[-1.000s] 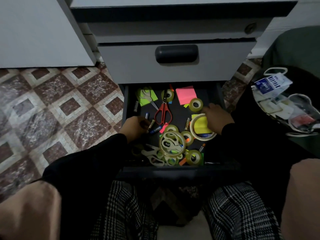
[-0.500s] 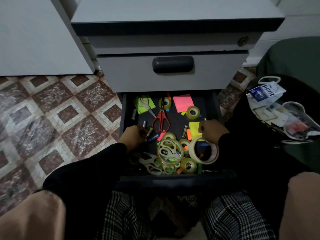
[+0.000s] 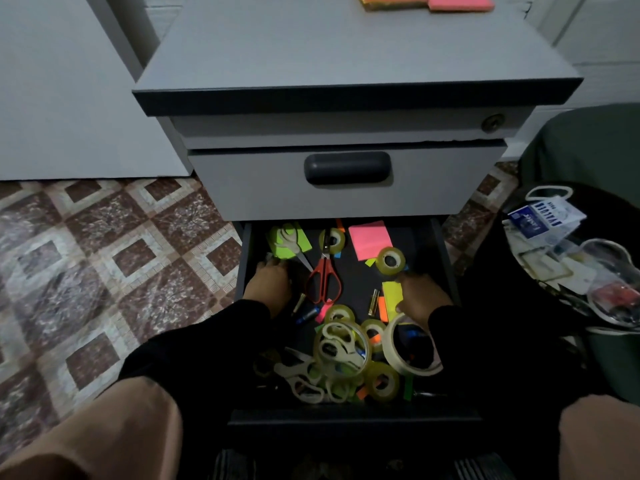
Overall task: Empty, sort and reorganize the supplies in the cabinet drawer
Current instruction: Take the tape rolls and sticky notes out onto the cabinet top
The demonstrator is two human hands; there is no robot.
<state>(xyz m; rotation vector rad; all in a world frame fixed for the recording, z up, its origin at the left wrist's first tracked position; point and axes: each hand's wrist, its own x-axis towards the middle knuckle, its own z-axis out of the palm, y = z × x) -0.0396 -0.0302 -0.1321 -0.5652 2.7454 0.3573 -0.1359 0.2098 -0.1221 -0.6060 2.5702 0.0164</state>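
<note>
The bottom drawer is pulled open and its black floor is strewn with supplies. My left hand reaches to the back left, its fingertips at the edge of the green sticky notes under white scissors; its fingers are in shadow. My right hand lies palm down at the right, thumb and fingers curled round a yellow sticky pad. Red scissors lie between my hands. A pink pad and two tape rolls sit at the back.
At the drawer's front lies a heap of tape rolls and white scissors, with a large masking tape ring beside it. Coloured sticky pads lie on the cabinet top. A bag of items stands right of the cabinet.
My right hand dragged the large tape ring toward the drawer's front and now sits on the yellow pad. My left hand moved from the pens toward the green notes. The view tilted up.
</note>
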